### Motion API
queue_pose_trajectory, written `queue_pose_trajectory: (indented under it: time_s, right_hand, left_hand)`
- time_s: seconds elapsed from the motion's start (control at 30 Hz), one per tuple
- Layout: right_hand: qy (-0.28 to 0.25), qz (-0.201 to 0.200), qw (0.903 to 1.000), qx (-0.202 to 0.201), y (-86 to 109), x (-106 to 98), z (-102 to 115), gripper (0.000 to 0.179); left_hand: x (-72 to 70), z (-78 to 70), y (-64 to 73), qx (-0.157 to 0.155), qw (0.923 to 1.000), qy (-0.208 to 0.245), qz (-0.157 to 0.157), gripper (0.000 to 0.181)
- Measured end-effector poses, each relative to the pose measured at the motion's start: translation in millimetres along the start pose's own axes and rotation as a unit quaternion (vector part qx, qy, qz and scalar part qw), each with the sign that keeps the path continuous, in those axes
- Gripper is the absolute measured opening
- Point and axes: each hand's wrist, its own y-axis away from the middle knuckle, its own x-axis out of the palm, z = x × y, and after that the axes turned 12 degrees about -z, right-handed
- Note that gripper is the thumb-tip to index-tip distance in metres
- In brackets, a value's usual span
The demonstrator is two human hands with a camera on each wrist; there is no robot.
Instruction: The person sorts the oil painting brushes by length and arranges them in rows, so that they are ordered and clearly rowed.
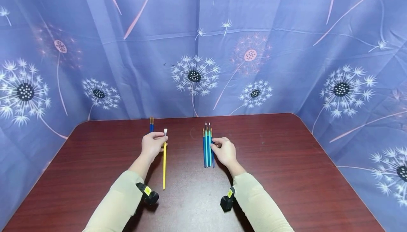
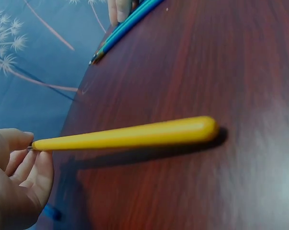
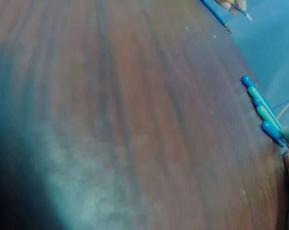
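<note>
My left hand (image 1: 152, 145) pinches a yellow paintbrush (image 1: 164, 166) near its ferrule, the white bristles pointing to the back. In the left wrist view the yellow handle (image 2: 130, 136) slants out from between thumb and fingers, its shadow on the table below. My right hand (image 1: 225, 152) is at the right side of a row of blue and teal paintbrushes (image 1: 207, 150), its thumb and fingers pinching the outermost blue paintbrush (image 3: 271, 131). Bristles of this row point to the back. Two blue paintbrushes (image 1: 151, 127) lie just beyond my left hand, partly hidden by it.
The dark red wooden table (image 1: 187, 203) has a rounded back edge close behind the brushes. A blue dandelion-print curtain (image 1: 159, 66) hangs behind it and along both sides. Each sleeve carries a black wrist camera (image 1: 227, 202).
</note>
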Motion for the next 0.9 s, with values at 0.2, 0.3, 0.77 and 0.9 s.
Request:
queue_pose_trajectory:
  time_s: [0.2, 0.3, 0.77, 0.9]
  right_hand:
    - [-0.001, 0.004, 1.0, 0.006, 1.0, 0.1, 0.2, 0.024]
    - [0.001, 0.002, 1.0, 0.004, 0.7, 0.2, 0.1, 0.024]
    - [0.0, -0.003, 1.0, -0.004, -0.3, -0.5, 1.2, 0.023]
    - [0.001, -0.001, 1.0, 0.001, -0.6, -0.6, 2.9, 0.024]
  left_hand:
    - [-18.9, 5.2, -2.1, -0.001, 0.9999, -0.01, -0.005, 0.031]
    - [-28.2, 5.9, -2.8, 0.0, 0.9999, -0.014, -0.008, 0.031]
    - [-59.3, -0.6, -5.3, 0.007, 0.9981, -0.056, 0.026, 0.036]
    - [-67.3, -0.5, -6.6, 0.004, 0.9975, -0.062, 0.033, 0.037]
